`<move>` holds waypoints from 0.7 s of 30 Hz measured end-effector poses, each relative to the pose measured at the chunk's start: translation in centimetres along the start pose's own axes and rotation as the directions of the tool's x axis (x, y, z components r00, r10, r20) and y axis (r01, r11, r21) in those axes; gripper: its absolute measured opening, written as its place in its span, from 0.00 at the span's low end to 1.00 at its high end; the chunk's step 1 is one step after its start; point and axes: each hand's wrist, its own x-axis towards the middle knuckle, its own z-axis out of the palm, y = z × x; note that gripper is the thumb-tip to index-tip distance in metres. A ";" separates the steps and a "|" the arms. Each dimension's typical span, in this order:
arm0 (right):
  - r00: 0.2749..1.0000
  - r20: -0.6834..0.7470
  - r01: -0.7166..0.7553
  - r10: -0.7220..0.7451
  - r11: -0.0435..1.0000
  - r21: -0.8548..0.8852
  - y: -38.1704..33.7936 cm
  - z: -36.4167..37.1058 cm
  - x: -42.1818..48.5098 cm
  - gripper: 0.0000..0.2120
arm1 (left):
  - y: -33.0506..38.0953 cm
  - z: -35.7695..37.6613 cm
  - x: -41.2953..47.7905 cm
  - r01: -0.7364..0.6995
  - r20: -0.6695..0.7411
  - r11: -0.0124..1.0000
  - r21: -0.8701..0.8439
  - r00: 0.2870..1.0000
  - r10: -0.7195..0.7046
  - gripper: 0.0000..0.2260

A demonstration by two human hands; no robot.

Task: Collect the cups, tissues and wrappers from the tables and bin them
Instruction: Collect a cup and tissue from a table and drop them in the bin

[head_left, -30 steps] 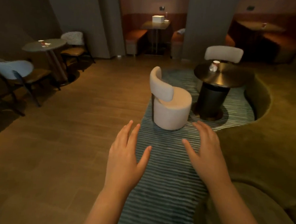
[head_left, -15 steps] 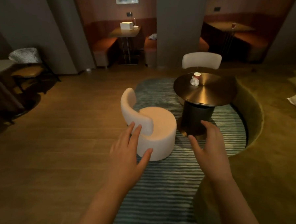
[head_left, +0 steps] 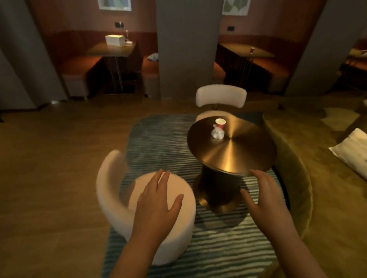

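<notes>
A small red paper cup (head_left: pixel 220 123) stands on the far side of a round brass table (head_left: pixel 241 154). A crumpled white tissue (head_left: pixel 217 133) lies just in front of the cup, touching or nearly touching it. My left hand (head_left: pixel 157 203) hovers palm down over a white round chair (head_left: pixel 119 201), fingers spread, holding nothing. My right hand (head_left: pixel 264 198) is open in front of the table's near edge, also holding nothing. Both hands are well short of the cup and tissue.
A second white chair (head_left: pixel 221 96) stands behind the table. A curved olive sofa (head_left: pixel 294 166) wraps the right side, with a cushion (head_left: pixel 358 152) on it. Booth tables at the back hold a white box (head_left: pixel 114 39) and a small cup (head_left: pixel 252 50). A striped rug (head_left: pixel 161 142) covers the floor.
The view has closed in on the brass table and white chair. Both hands stay open and now reach over the chair and the table's near edge.
</notes>
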 end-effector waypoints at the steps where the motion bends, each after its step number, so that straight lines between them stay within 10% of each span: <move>1: 1.000 -0.004 -0.015 0.015 1.000 -0.013 0.6 0.3 2.8 0.26 | -0.4 0.9 3.2 -0.001 0.008 1.000 -0.001 1.000 0.001 0.30; 12: 0.993 0.068 -0.092 0.094 0.995 -0.023 11.8 7.1 26.8 0.26 | 0.2 13.8 29.9 -0.058 0.117 0.998 -0.002 0.991 0.058 0.29; 21: 0.946 0.324 0.034 -0.020 0.999 -0.037 25.2 17.2 50.9 0.24 | 0.0 31.1 46.4 0.191 0.113 0.975 -0.116 0.977 -0.178 0.24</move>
